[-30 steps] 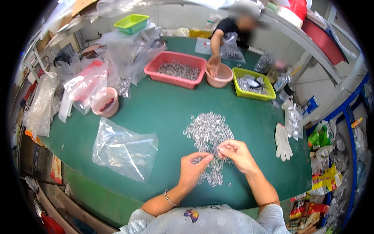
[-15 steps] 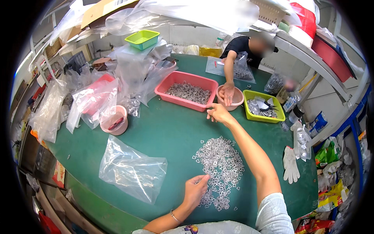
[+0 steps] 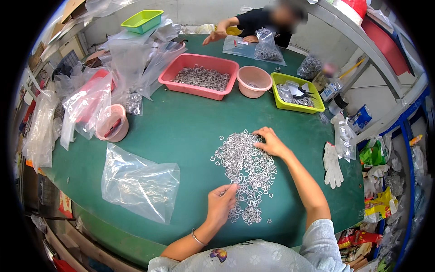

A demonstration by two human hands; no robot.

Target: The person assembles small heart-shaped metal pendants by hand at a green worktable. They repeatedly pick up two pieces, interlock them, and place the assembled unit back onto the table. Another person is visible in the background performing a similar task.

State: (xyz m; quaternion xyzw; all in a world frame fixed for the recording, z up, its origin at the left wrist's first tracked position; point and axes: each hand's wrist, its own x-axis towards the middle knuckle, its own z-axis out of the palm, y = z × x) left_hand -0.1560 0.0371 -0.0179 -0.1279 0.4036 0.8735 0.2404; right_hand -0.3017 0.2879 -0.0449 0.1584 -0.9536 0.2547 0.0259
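Rings [image 3: 242,158], heart-shaped, heaped; left hand [image 3: 221,203] curled, contents hidden; right hand [image 3: 273,144] loosely spread at edge, palm unseen.

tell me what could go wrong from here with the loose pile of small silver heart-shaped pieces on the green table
The small silver heart-shaped pieces lie loose on the flat green table, with no container around them, so the bare right hand at the pile's upper right edge might scatter some.

Any that slid far left could slip under the clear, crumpled plastic bag and perhaps be overlooked, being so small.
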